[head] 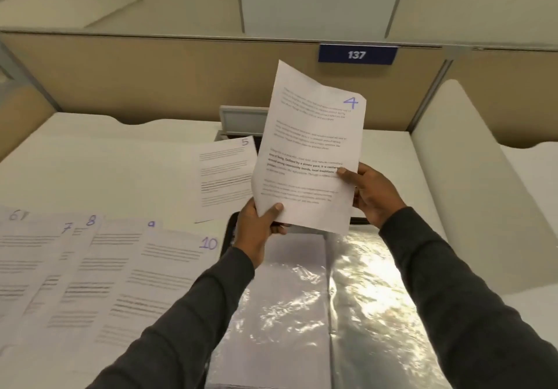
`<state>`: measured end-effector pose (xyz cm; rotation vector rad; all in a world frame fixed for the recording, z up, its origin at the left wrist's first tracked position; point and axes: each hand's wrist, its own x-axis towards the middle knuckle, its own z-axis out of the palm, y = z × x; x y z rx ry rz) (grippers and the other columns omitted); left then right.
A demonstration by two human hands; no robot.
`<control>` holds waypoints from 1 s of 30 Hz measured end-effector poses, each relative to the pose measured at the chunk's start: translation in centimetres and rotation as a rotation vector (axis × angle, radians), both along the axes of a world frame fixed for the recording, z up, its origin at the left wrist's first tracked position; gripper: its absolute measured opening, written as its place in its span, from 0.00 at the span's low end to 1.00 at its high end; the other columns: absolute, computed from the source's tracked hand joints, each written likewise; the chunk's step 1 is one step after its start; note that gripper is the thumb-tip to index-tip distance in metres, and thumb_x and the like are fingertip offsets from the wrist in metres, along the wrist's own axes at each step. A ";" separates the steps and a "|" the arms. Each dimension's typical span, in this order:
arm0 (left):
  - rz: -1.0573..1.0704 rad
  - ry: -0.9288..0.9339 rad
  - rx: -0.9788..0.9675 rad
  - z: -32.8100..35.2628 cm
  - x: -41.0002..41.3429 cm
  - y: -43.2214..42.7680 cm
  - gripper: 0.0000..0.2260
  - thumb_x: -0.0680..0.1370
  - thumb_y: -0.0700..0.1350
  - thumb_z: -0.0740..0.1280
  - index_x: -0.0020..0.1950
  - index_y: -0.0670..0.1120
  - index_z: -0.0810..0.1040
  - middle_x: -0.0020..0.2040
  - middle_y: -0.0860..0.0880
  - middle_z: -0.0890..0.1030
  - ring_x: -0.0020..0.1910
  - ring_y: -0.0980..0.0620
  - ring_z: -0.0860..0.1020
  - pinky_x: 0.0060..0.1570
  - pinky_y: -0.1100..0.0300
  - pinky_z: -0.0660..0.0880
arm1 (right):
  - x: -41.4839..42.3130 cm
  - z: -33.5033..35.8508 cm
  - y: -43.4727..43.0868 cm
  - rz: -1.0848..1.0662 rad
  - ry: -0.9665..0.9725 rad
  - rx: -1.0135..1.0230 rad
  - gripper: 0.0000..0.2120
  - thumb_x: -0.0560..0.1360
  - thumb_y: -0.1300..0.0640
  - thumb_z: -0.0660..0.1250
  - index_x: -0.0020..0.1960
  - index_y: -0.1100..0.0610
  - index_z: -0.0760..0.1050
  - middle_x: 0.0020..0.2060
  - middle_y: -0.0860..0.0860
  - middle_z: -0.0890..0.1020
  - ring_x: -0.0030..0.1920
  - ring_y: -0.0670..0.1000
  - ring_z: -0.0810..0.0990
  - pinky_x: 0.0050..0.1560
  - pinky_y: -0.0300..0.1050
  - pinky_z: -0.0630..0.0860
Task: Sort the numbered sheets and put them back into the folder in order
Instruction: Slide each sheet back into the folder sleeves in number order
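Note:
Both hands hold sheet 4 [308, 147] upright above the open folder [317, 298], whose clear plastic sleeves glare under the light. My left hand [259, 228] pinches the sheet's lower left corner. My right hand [371, 192] grips its right edge, thumb on the front. Sheet 5 [225, 177] lies flat on the desk just left of sheet 4. Sheets 6 [15, 237], 7 [57, 256], 8 [90, 246], 9 [120, 268] and 10 [169, 283] lie fanned and overlapping at the left.
A beige cubicle partition [181, 74] with a blue plate reading 137 [357, 54] closes off the back of the white desk [105, 162]. A grey cable-slot cover [241, 120] sits behind the sheets. A white side panel [468, 162] rises on the right.

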<state>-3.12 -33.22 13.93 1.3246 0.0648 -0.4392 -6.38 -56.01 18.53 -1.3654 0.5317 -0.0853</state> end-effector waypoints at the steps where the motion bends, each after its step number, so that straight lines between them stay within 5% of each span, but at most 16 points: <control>1: -0.047 0.003 0.027 -0.8 -0.8 -1.6 0.10 0.78 0.38 0.69 0.59 0.44 0.76 0.55 0.42 0.82 0.41 0.44 0.80 0.35 0.54 0.79 | -1.0 -0.2 -1.6 -0.015 0.019 -0.041 0.13 0.79 0.57 0.69 0.63 0.54 0.79 0.55 0.50 0.86 0.56 0.55 0.84 0.56 0.53 0.82; 4: -0.210 -0.044 0.240 -3.7 -2.5 -5.9 0.15 0.76 0.46 0.72 0.60 0.47 0.75 0.54 0.44 0.83 0.41 0.47 0.82 0.39 0.55 0.79 | -3.6 -0.6 -5.8 -0.092 0.051 -0.226 0.10 0.78 0.58 0.70 0.59 0.53 0.81 0.53 0.50 0.86 0.54 0.55 0.85 0.58 0.54 0.81; 6: -0.306 -0.133 0.459 -5.7 -3.2 -8.5 0.18 0.74 0.50 0.73 0.61 0.48 0.74 0.53 0.46 0.82 0.46 0.49 0.82 0.43 0.59 0.77 | -5.1 -0.8 -8.3 -0.138 0.046 -0.419 0.08 0.79 0.58 0.69 0.57 0.52 0.81 0.52 0.49 0.85 0.52 0.53 0.84 0.53 0.45 0.81; 11: -0.546 -0.656 1.063 -9.5 -3.2 -14.2 0.22 0.76 0.51 0.68 0.69 0.48 0.72 0.64 0.47 0.74 0.63 0.46 0.72 0.63 0.53 0.69 | -7.4 -1.3 -13.6 -0.172 0.066 -0.822 0.10 0.82 0.56 0.63 0.59 0.53 0.81 0.48 0.49 0.82 0.46 0.49 0.79 0.37 0.24 0.67; 13: -0.639 -0.831 1.209 -10.0 -2.9 -16.1 0.22 0.77 0.51 0.66 0.70 0.48 0.71 0.64 0.47 0.73 0.63 0.44 0.71 0.62 0.50 0.68 | -7.8 -1.4 -15.1 -0.211 0.048 -0.865 0.10 0.82 0.57 0.63 0.59 0.54 0.81 0.46 0.49 0.82 0.45 0.50 0.78 0.35 0.22 0.67; 21: -0.660 -0.946 1.206 -9.3 -1.9 -19.8 0.06 0.77 0.47 0.67 0.52 0.48 0.76 0.52 0.50 0.74 0.52 0.48 0.72 0.52 0.55 0.64 | -7.3 -1.0 -17.4 -0.342 -0.081 -0.778 0.06 0.82 0.53 0.63 0.53 0.49 0.79 0.46 0.47 0.82 0.47 0.48 0.80 0.41 0.32 0.75; 25: -0.655 -0.954 1.146 -9.0 -1.5 -19.7 0.05 0.78 0.47 0.68 0.48 0.46 0.79 0.49 0.49 0.75 0.49 0.48 0.71 0.48 0.57 0.65 | -6.4 -1.0 -17.9 -0.367 -0.144 -0.635 0.06 0.80 0.48 0.66 0.52 0.46 0.81 0.49 0.47 0.85 0.52 0.51 0.83 0.54 0.54 0.82; 30: -0.641 -0.976 1.063 -8.6 -2.1 -19.1 0.06 0.79 0.41 0.63 0.50 0.46 0.80 0.46 0.47 0.79 0.46 0.47 0.75 0.44 0.58 0.66 | -5.3 -0.2 -17.1 -0.354 -0.244 -0.498 0.06 0.79 0.49 0.68 0.55 0.44 0.81 0.52 0.45 0.86 0.54 0.50 0.83 0.57 0.56 0.82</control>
